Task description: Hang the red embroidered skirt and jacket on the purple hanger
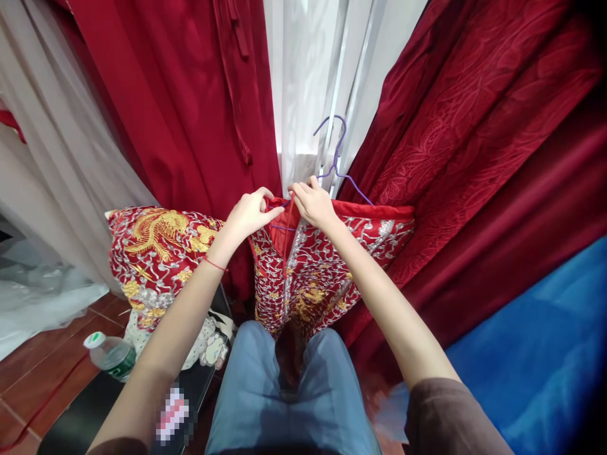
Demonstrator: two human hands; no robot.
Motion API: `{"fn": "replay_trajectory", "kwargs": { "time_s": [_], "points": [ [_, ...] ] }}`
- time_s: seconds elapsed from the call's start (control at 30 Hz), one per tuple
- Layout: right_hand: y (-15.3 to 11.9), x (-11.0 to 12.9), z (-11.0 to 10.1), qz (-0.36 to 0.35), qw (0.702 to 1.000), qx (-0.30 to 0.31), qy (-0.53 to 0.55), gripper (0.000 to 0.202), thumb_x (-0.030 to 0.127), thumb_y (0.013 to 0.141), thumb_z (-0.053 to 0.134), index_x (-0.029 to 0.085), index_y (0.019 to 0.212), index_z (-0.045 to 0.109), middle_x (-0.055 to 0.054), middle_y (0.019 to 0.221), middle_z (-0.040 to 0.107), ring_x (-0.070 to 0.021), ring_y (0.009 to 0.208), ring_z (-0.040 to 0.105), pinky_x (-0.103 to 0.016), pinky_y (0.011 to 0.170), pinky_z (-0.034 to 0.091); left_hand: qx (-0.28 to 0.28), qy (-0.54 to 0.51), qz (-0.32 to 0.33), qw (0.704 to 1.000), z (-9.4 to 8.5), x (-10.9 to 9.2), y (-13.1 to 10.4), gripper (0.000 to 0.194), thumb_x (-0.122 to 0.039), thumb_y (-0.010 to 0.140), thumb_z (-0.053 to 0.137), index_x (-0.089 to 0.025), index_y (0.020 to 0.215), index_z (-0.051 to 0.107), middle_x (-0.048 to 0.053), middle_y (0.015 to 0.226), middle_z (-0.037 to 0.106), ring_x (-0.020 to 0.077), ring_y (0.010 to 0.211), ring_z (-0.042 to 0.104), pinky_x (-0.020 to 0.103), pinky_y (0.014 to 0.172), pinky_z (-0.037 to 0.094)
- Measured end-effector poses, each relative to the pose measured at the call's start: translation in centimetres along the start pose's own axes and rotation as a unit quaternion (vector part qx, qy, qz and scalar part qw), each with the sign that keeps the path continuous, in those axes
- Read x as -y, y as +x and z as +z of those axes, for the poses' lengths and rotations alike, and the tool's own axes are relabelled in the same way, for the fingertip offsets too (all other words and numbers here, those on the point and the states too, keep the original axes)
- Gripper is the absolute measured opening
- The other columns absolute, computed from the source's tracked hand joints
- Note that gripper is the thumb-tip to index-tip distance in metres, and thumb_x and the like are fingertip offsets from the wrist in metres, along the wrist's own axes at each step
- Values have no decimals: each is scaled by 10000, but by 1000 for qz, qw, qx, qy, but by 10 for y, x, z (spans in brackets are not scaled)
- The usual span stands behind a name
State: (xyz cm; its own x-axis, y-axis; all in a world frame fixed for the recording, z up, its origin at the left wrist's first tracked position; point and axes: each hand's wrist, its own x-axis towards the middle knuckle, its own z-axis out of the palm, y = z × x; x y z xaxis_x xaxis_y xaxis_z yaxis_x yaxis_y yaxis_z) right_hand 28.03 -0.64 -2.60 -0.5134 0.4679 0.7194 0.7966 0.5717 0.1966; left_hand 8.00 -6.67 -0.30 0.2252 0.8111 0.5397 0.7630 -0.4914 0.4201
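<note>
While both hands, left hand [249, 213] and right hand [313, 203], pinch the embroidered red garment's [308, 272] collar, it could slide off the purple hanger [336, 158].

Dark red drapes [180, 95] hang left of centre; more red patterned fabric [474, 126] fills the right. Between them, a white sheer curtain [308, 76], brightly backlit. Pale sheer cloth [57, 170] at far left, pooling on a reddish-brown tile floor [42, 373]. Blue fabric [535, 354] lower right. Plastic bottle [111, 355], green label, lies low left.
</note>
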Motion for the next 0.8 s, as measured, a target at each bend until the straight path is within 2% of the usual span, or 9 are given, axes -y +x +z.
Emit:
{"fn": "replay_trajectory", "kwargs": {
  "time_s": [0.13,0.2,0.3,0.4,0.5,0.6,0.7,0.77,0.8],
  "points": [
    [0,1,-4,1,1000,14,5,435,345,1070,231,162,1111,623,-97,907,627,-261,1001,478,-351,804,428,26,87,3,996,5,-26,9,381,-497,755,761,-187,957,671,10,712,643,186,671,585,309,699,440],
    [-1,0,-6,-1,1000,23,2,425,343,1068,252,162,1082,636,-94,893,616,-264,1017,474,-343,794,425,43,92,12,995,16,-30,14,261,-432,754,758,-193,813,670,10,701,632,175,670,562,300,685,415],
    [-1,-1,-9,-5,999,39,-5,370,320,1057,310,161,1056,645,-96,916,609,-273,1059,465,-331,780,423,68,27,44,996,24,-28,21,142,-274,776,683,-191,676,627,-18,628,571,140,630,504,280,667,388],
    [-1,3,-11,0,999,43,-8,370,315,1056,314,150,1035,645,-104,938,608,-279,1081,462,-336,791,431,24,-41,56,997,11,-26,33,97,-219,767,636,-164,689,620,-18,628,534,129,644,486,272,685,405],
    [-2,10,-13,16,1000,19,9,409,340,1065,288,149,993,642,-99,904,600,-268,1073,468,-353,845,440,-59,-59,74,994,-13,-22,58,97,-174,805,573,-125,823,655,15,746,555,159,812,560,300,845,440],
    [-2,18,-17,41,998,3,43,412,361,1065,297,163,920,629,-82,853,589,-253,1053,476,-363,891,443,-64,-62,98,991,-20,-9,90,173,-179,864,502,-114,876,662,48,853,597,201,984,592,356,1007,410],
    [-2,19,-26,58,995,11,79,386,374,1058,327,175,896,616,-69,833,597,-248,1050,485,-364,893,454,12,-90,70,993,1,13,107,254,-220,886,458,-147,730,644,57,770,647,198,897,633,341,991,450],
    [-2,18,-34,62,992,17,108,334,365,1046,355,181,957,620,-66,854,623,-247,1055,500,-362,874,468,87,-133,8,987,24,29,104,271,-234,844,493,-172,611,618,50,641,645,194,747,646,311,863,511],
    [-4,17,-38,61,990,15,125,303,353,1039,367,185,1013,618,-66,887,642,-246,1059,512,-362,872,473,97,-158,-20,982,35,35,100,260,-239,806,534,-180,563,604,44,586,634,197,677,640,307,786,526]
  ]
}}
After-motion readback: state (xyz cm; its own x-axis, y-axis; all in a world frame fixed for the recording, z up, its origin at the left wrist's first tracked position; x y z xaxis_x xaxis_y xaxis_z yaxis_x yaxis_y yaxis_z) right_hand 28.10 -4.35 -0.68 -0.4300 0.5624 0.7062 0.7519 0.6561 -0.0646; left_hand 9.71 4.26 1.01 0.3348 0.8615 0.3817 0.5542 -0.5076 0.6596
